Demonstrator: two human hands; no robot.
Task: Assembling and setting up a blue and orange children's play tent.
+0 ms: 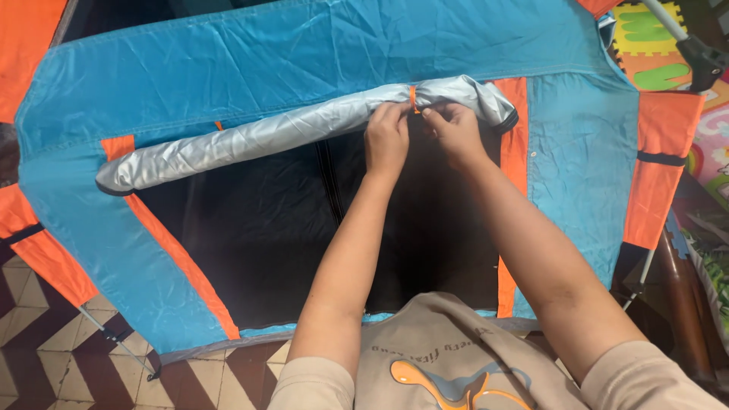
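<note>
Currently both your hands sit at upper centre of the frame on the rolled silver door flap of the blue and orange tent. Flap looks fully rolled along the top of the dark opening; the orange tie strap is not visibly fastened yet, so that looks like what's left. Left hand and right hand reach forward, arms extended, fingertips pinched shut on the strap from either side.
</note>
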